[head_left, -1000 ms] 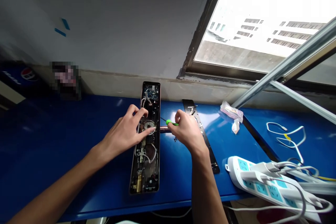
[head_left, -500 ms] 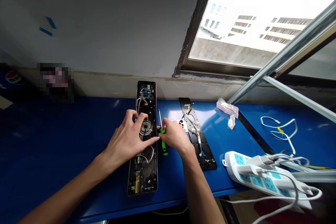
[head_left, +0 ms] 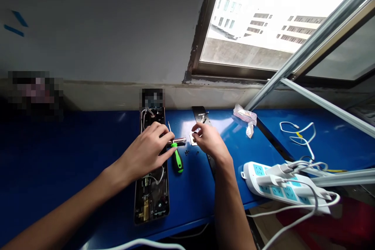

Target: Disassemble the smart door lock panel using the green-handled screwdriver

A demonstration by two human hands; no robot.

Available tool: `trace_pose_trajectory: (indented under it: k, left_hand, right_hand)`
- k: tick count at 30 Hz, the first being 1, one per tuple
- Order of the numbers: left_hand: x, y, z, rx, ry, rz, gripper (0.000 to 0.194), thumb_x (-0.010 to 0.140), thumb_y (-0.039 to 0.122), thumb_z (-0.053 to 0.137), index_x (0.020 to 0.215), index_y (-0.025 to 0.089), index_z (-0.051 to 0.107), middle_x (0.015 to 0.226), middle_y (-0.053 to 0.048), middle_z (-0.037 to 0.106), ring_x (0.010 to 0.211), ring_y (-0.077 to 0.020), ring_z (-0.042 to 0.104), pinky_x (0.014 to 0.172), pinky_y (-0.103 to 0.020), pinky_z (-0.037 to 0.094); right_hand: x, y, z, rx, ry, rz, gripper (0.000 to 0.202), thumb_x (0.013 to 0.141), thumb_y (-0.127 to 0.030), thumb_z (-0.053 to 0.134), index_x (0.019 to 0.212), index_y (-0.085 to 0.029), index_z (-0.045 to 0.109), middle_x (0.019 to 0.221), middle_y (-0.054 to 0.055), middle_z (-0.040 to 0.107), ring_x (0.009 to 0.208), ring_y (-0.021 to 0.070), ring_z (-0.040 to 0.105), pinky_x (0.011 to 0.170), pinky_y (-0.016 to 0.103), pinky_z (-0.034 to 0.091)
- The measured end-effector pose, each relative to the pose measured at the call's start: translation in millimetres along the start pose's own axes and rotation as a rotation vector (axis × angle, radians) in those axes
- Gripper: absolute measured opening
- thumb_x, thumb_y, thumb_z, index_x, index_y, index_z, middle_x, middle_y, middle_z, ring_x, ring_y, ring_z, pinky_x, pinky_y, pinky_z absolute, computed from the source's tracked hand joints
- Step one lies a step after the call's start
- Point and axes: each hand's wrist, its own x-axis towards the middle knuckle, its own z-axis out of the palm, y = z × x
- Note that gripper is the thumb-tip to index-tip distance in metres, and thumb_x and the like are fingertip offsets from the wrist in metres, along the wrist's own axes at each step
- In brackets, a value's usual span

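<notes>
A long black electronic door lock housing (head_left: pixel 137 203) lies with its inside facing up, showing wires and a brass-coloured part. My left hand (head_left: pixel 149 146) rests across its middle, fingers and thumb bent around the right edge. A coppery bar handle (head_left: pixel 181 140) sticks out there, beside my fingertips. Against it lies a green and black screwdriver (head_left: pixel 177 160), its shaft pointing away from me. My right hand (head_left: pixel 209 140) has its fingertips pinched together over a small white plate (head_left: pixel 192 139); what they hold, if anything, is hidden. Small dark screws (head_left: pixel 186 152) lie between the hands.
A black back plate (head_left: pixel 198 111) lies partly under my right hand. Farther right are a crumpled plastic bag (head_left: pixel 245 115), a white power strip (head_left: pixel 285 189) with cords, and a coiled white cable (head_left: pixel 306 136). Metal bars (head_left: pixel 295 66) slant before the window.
My right hand has moved right, away from the screwdriver, to the small white plate. My left hand's spread fingers have drawn together near the handle. The view has turned slightly right.
</notes>
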Motion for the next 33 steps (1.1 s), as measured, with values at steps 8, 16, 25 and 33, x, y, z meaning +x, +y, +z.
trace_pose_trajectory:
  k: [8,16,25,33]
  left_hand:
    - [22.2,-2.8,10.9,-0.034,-0.139,0.163,0.021,0.103,0.024,0.057,0.109,0.017,0.076,0.100,-0.010,0.070,0.106,-0.0284,0.059,0.092,-0.045,0.057]
    - [19.1,-19.4,5.4,-0.298,-0.094,0.153,0.024,0.103,0.025,0.055,0.112,0.020,0.076,0.107,-0.010,0.072,0.103,-0.0241,0.064,0.088,-0.038,0.058]
    - [12.1,-35.4,-8.5,-0.340,-0.128,0.017,0.023,0.102,0.032,0.058,0.112,0.024,0.076,0.113,-0.006,0.070,0.092,-0.0193,0.070,0.078,-0.030,0.056]
    - [14.5,-15.3,1.6,-0.249,-0.167,0.111,0.022,0.101,0.019,0.058,0.112,0.020,0.077,0.115,-0.009,0.069,0.101,-0.0227,0.067,0.086,-0.035,0.057]
  right_hand:
    - [2.2,19.2,3.6,0.007,-0.055,0.012,0.011,0.081,-0.015,0.071,0.089,-0.023,0.075,0.087,0.005,0.078,0.076,0.0179,0.070,0.070,0.027,0.049]
    - [0.0,2.6,6.7,0.065,-0.087,-0.112,0.007,0.087,-0.028,0.072,0.092,-0.024,0.075,0.082,0.002,0.078,0.073,0.0160,0.070,0.065,0.025,0.047]
    - [3.4,-7.6,13.1,0.072,-0.059,-0.146,0.010,0.088,-0.022,0.069,0.096,-0.024,0.074,0.085,0.001,0.080,0.075,0.0157,0.071,0.067,0.024,0.048]
    - [-0.5,4.5,13.6,0.045,-0.061,-0.111,0.020,0.081,-0.009,0.065,0.090,-0.024,0.074,0.081,0.000,0.079,0.071,0.0144,0.068,0.065,0.024,0.044]
